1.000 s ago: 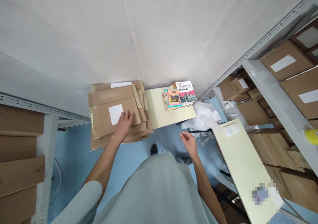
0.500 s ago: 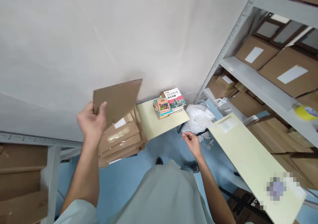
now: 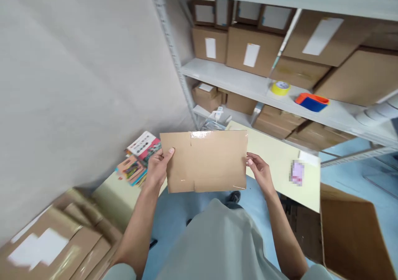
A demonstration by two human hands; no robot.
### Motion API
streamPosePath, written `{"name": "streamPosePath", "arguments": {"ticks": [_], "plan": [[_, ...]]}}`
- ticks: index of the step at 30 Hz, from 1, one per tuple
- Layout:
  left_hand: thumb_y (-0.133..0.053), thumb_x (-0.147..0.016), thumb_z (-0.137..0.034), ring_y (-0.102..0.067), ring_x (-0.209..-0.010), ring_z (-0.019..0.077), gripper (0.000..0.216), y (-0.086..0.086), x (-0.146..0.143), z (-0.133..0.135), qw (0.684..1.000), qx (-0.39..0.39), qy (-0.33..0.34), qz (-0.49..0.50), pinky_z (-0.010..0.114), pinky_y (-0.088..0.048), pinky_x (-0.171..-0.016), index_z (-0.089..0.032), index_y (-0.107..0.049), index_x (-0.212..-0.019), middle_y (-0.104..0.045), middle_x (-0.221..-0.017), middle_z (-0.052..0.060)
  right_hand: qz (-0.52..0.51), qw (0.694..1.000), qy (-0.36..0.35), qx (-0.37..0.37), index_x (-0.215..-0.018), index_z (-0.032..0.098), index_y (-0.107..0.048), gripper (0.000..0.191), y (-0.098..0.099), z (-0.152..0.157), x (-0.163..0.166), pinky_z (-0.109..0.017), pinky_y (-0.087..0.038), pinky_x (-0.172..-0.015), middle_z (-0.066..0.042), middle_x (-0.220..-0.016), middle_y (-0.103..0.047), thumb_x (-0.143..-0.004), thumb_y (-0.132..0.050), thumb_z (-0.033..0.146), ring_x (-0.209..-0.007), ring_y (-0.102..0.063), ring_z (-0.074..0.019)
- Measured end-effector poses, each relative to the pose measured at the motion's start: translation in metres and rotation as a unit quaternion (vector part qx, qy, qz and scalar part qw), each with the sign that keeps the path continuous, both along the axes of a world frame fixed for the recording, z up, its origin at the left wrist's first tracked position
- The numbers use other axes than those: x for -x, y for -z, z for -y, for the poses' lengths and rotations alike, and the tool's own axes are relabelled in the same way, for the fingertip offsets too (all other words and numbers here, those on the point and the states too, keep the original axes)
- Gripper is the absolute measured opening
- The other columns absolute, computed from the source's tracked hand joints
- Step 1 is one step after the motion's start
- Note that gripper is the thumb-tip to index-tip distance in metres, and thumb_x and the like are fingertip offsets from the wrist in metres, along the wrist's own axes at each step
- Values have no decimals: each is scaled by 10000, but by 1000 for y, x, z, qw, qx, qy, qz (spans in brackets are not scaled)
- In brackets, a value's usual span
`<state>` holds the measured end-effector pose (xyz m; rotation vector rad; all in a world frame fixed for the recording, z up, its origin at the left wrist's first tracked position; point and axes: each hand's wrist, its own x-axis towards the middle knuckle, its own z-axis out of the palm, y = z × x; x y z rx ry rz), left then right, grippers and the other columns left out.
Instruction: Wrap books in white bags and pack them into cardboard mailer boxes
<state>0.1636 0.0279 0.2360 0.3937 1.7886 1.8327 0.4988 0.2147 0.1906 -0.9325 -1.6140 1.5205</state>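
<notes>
In front of my body is a flattened cardboard box (image 3: 214, 162), held roughly level, with a shiny strip of clear tape at its top edge. My left hand (image 3: 158, 166) grips its left end, thumb on the near face and fingers behind it. At the opposite end, my right hand (image 3: 260, 172) has its curled fingertips against the right edge; part of those fingers is hidden by the cardboard. Left of the piece, a pile of colourful books (image 3: 137, 158) lies on a pale yellow table (image 3: 116, 197).
Stacked flat cardboard (image 3: 77, 247) is at lower left. A second pale table (image 3: 280, 164) on the right carries a blurred-out item. Behind it, metal shelving (image 3: 230, 75) holds boxes, yellow tape (image 3: 280, 88) and an orange-blue item (image 3: 311, 102). An open carton (image 3: 351, 230) stands at lower right.
My view has turned right, towards the shelves. The cardboard has moved away from the stack to the front of my body, and my right hand has come to its right edge.
</notes>
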Motion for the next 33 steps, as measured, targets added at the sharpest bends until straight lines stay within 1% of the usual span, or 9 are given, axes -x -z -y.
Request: {"name": "streamPosePath", "arguments": {"ticks": [3, 6, 11, 17, 21, 25, 28, 30, 33], "plan": [[-983, -605, -719, -822, -973, 319, 793, 16, -39, -85, 996, -6, 84, 17, 414, -665, -874, -155, -770, -1120, -855, -1020, 122, 4, 998, 59, 8, -1221, 245, -767, 481, 6, -40, -52, -470, -623, -1023, -112, -1181, -831, -934, -810, 628, -1125, -774, -305], [-967, -642, -721, -818, -1030, 329, 797, 33, -77, -153, 987, -7, 158, 21, 409, -658, -906, -152, -763, -1161, -854, -1087, 144, 23, 993, 113, 11, -1119, 237, -770, 465, 23, -75, -100, -474, -619, -1005, -114, -1125, -838, -924, -801, 658, -1069, -785, -306], [-893, -755, -720, -757, -1237, 356, 764, 61, -127, -226, 959, 1, 282, 17, 466, -608, -1064, -167, -735, -1257, -829, -1231, 162, 89, 979, 183, -1, -1080, 240, -747, 513, 51, -111, -160, -506, -621, -1012, -123, -1107, -828, -927, -744, 730, -1042, -782, -314], [-826, -824, -588, -672, -1386, 352, 613, 108, -148, -266, 934, 63, 349, -47, 506, -505, -1206, -217, -677, -1289, -760, -1385, 156, 138, 967, 213, 16, -1121, 229, -719, 513, 82, -128, -177, -553, -629, -1038, -152, -1153, -806, -962, -659, 713, -1101, -762, -336], [-799, -757, -368, -590, -1480, 346, 694, 132, -143, -287, 913, 105, 387, -80, 509, -440, -1270, -225, -615, -1411, -676, -1501, 152, 152, 965, 207, 45, -1344, 237, -649, 562, 97, -134, -166, -584, -592, -1120, -164, -1339, -754, -938, -686, 624, -1270, -711, -344], [-740, -729, -270, -501, -1565, 341, 849, 142, -140, -310, 899, 83, 426, -67, 488, -381, -1315, -238, -549, -1555, -621, -1568, 139, 169, 969, 170, 68, -1502, 279, -572, 670, 97, -136, -150, -611, -505, -1225, -138, -1506, -671, -890, -732, 501, -1414, -633, -342], [-766, -711, -269, -494, -1565, 370, 907, 146, -143, -322, 860, 57, 507, -30, 510, -363, -1326, -237, -546, -1590, -615, -1583, 144, 178, 969, 151, 83, -1561, 289, -544, 729, 92, -138, -133, -616, -475, -1253, -129, -1541, -651, -875, -727, 457, -1437, -615, -346], [-791, -716, -292, -478, -1573, 377, 949, 149, -146, -327, 836, 56, 546, 0, 511, -337, -1341, -230, -526, -1625, -581, -1627, 155, 179, 967, 156, 88, -1583, 294, -538, 753, 89, -140, -123, -618, -467, -1260, -126, -1549, -649, -870, -724, 447, -1444, -609, -350], [-804, -755, -342, -488, -1560, 366, 982, 155, -148, -333, 826, 66, 559, 38, 501, -334, -1339, -189, -482, -1670, -573, -1634, 192, 181, 963, 178, 90, -1596, 295, -546, 752, 86, -144, -112, -614, -444, -1281, -118, -1532, -667, -878, -709, 444, -1472, -588, -349]]}}
